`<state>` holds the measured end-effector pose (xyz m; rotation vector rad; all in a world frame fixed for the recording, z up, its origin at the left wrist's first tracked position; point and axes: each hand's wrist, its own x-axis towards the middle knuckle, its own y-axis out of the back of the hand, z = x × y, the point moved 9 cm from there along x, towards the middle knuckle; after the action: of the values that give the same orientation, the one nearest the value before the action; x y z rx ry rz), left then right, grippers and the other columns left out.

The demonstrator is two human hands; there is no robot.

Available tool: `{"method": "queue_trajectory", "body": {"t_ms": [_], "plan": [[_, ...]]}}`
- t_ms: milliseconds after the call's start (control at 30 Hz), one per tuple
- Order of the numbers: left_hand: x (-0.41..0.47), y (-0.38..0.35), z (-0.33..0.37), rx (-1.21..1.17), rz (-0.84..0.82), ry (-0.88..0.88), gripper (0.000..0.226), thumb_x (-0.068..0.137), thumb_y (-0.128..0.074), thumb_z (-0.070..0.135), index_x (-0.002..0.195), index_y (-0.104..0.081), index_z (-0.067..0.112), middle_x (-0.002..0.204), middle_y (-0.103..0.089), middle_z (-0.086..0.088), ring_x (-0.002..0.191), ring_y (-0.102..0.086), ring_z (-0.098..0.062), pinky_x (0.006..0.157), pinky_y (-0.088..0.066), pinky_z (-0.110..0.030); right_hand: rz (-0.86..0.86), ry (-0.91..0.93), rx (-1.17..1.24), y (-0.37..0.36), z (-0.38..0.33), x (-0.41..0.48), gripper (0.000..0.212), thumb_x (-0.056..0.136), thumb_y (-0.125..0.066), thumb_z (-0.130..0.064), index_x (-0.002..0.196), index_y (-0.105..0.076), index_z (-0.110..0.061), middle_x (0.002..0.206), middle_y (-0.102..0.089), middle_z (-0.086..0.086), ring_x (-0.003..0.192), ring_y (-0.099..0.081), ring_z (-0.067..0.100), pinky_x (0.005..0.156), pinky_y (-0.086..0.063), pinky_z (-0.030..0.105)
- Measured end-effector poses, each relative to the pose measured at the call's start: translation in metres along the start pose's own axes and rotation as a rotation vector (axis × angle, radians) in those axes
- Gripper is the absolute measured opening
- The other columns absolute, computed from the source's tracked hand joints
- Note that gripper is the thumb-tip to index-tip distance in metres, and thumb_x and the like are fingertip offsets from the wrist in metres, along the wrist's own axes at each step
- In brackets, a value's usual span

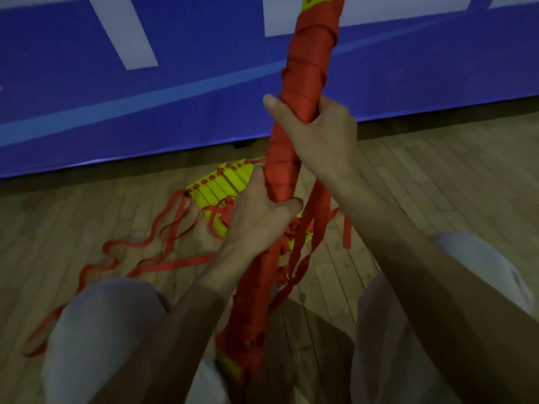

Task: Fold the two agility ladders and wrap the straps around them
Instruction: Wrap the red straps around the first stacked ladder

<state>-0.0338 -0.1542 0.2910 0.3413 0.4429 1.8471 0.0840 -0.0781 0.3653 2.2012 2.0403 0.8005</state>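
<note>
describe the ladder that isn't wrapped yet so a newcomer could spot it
Look along the foot of the blue banner, where it meets the wooden floor. Just in front lies an agility ladder, yellow rungs fanned, with loose red straps trailing from it. Unlike the bundle that the left hand and right hand grip, wound in red strap, its yellow shows bare.

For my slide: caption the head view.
Left hand and right hand grip a wrapped ladder; second ladder lies on floor.
</note>
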Motion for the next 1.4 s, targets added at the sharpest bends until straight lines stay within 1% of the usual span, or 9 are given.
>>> {"method": "queue_trajectory", "body": {"t_ms": [200,367,433,533,633,767,967,1167,1400], "plan": [[-0.009,-0.005,-0.001,-0.546,-0.186,0.096,0.024,0.061,-0.061,0.001,0.079,-0.05,0.014,0.052,-0.044,-0.004,0.041,-0.041,-0.018,0.043,-0.035,-0.025,0.045,0.225,-0.208,0.0,-0.023,-0.008,0.042,0.08,-0.054,-0.074,0.07,-0.052,-0.033,0.056,-0.05,-0.012,0.055,-0.051,0.001,0.057,-0.033,0.017],[-0.02,-0.023,0.013,-0.788,-0.503,0.063,0.028,0.055,-0.056,0.007,0.083,-0.05,0.007,0.052,-0.042,-0.006,0.039,-0.038,-0.019,0.047,-0.035,-0.025,-0.325,0.012,0.414,-0.028,-0.016,-0.01,0.023,0.09,-0.062,-0.044,0.086,-0.066,-0.022,0.063,-0.066,-0.017,0.061,-0.06,-0.001,0.06,-0.045,0.017],[-0.024,-0.034,0.0,-0.81,-0.6,0.127,0.037,0.058,-0.059,0.014,0.094,-0.052,0.007,0.055,-0.049,-0.005,0.041,-0.048,-0.017,0.052,-0.042,-0.027,-0.473,-0.119,0.566,-0.04,-0.014,-0.018,0.049,0.083,-0.067,-0.047,0.108,-0.065,-0.005,0.075,-0.074,-0.001,0.066,-0.067,0.007,0.059,-0.051,0.019],[-0.029,-0.036,0.004,-0.735,-0.671,0.145,0.023,0.071,-0.057,0.014,0.093,-0.056,0.008,0.065,-0.066,-0.012,0.048,-0.059,-0.022,0.058,-0.049,-0.032,-0.431,-0.196,0.589,-0.034,-0.008,-0.015,0.041,0.071,-0.072,-0.044,0.095,-0.069,-0.011,0.079,-0.074,0.004,0.064,-0.067,0.008,0.058,-0.053,0.023],[-0.019,-0.027,0.011,-0.589,-0.519,0.168,0.015,0.082,-0.059,0.01,0.097,-0.06,0.006,0.087,-0.071,-0.023,0.057,-0.062,-0.026,0.058,-0.054,-0.032,-0.255,-0.269,0.554,-0.017,0.007,-0.006,0.021,0.075,-0.081,-0.032,0.081,-0.07,-0.015,0.082,-0.075,0.006,0.069,-0.068,0.01,0.063,-0.056,0.026],[-0.002,-0.009,-0.002,-0.181,-0.123,0.071,0.018,0.078,-0.073,0.02,0.091,-0.06,0.022,0.071,-0.066,0.007,0.065,-0.064,-0.015,0.065,-0.052,-0.031,-0.135,-0.296,0.483,-0.008,0.024,-0.004,0.029,0.072,-0.085,-0.03,0.082,-0.064,-0.012,0.07,-0.061,0.0,0.058,-0.058,0.004,0.054,-0.049,0.018],[-0.003,-0.006,-0.003,0.322,-0.03,0.01,0.062,0.067,-0.084,0.043,0.107,-0.041,0.022,0.082,-0.055,0.009,0.076,-0.057,-0.016,0.061,-0.041,-0.03,-0.037,-0.331,0.419,-0.02,0.046,-0.015,0.037,0.08,-0.073,-0.052,0.087,-0.064,-0.017,0.077,-0.066,-0.009,0.073,-0.065,0.004,0.073,-0.055,0.026],[-0.006,-0.004,-0.012,-0.103,-0.041,0.137,0.029,0.066,-0.074,0.0,0.081,-0.054,0.015,0.059,-0.056,0.004,0.041,-0.05,-0.004,0.041,-0.038,-0.017,-0.05,-0.089,0.041,-0.011,0.021,-0.015,0.047,0.086,-0.055,-0.066,0.096,-0.059,-0.021,0.077,-0.064,-0.008,0.072,-0.065,0.011,0.072,-0.057,0.043],[-0.015,-0.005,0.009,-0.566,-0.205,0.07,0.029,0.064,-0.063,-0.017,0.072,-0.053,0.01,0.05,-0.048,-0.002,0.038,-0.045,-0.011,0.041,-0.039,-0.018,-0.143,0.149,0.095,-0.007,-0.017,-0.012,0.048,0.075,-0.057,-0.07,0.104,-0.063,-0.033,0.094,-0.068,-0.015,0.082,-0.065,0.006,0.08,-0.053,0.034]]}}
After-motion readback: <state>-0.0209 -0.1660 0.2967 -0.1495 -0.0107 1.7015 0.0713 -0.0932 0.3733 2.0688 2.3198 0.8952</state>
